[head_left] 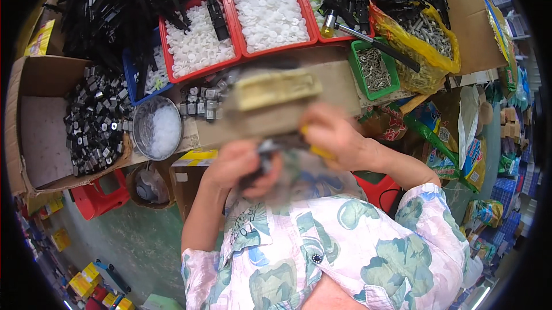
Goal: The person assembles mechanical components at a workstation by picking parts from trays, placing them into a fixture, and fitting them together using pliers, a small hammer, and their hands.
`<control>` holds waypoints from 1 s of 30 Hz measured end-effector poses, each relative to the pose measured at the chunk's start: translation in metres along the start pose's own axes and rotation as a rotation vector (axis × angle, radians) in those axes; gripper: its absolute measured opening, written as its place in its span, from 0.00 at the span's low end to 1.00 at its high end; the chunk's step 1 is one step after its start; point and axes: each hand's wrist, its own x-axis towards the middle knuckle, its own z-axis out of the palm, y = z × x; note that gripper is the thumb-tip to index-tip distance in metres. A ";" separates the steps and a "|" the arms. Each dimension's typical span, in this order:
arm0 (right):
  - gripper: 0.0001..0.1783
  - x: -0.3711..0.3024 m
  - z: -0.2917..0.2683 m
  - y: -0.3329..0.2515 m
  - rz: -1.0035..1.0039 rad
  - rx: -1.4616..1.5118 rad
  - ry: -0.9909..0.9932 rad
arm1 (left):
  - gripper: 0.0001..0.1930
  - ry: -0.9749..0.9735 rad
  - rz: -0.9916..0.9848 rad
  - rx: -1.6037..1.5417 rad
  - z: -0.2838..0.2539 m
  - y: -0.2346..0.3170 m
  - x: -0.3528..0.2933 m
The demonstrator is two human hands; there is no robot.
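My left hand (234, 163) is closed around a small grey-and-black part (265, 157), blurred by motion. Just to the right, my right hand (339, 137) grips a yellow-handled tool (321, 152); its dark front end points at the part, but smear hides its exact kind and whether they touch. Beyond both hands, a pale yellow block (279, 88) shows blurred over the brown work surface (333, 80). Several small grey-and-black blocks (201, 103) are grouped to the left of it.
Red trays (244, 54) of white plastic pieces line the back, below heaped black parts (115, 11). A metal bowl (158, 127) and a carton (43, 137) stand left. At right are a green tray (397, 83) of metal pins, a yellow bag (454, 60) and a black-handled screwdriver (391, 51).
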 end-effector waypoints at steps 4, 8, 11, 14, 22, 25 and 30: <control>0.11 -0.003 0.002 0.024 0.043 -0.072 0.095 | 0.21 0.566 -0.151 0.278 -0.024 -0.017 -0.049; 0.11 -0.029 0.001 0.076 0.318 -0.435 0.104 | 0.14 0.920 -0.414 0.725 -0.025 -0.027 -0.120; 0.11 -0.039 0.003 0.085 0.401 -0.518 0.075 | 0.15 1.076 -0.618 0.927 -0.044 -0.062 -0.180; 0.11 -0.036 0.007 0.081 0.437 -0.537 0.056 | 0.15 1.118 -0.694 1.325 -0.062 -0.100 -0.211; 0.08 -0.004 -0.012 0.073 0.325 -0.558 0.103 | 0.12 1.022 -0.342 1.350 -0.003 -0.016 -0.098; 0.08 0.024 -0.008 0.077 0.346 -0.581 0.057 | 0.08 0.986 -0.198 1.464 -0.005 0.004 -0.068; 0.07 0.064 0.028 0.103 0.239 -0.517 0.001 | 0.09 0.980 0.261 1.805 -0.029 0.022 -0.035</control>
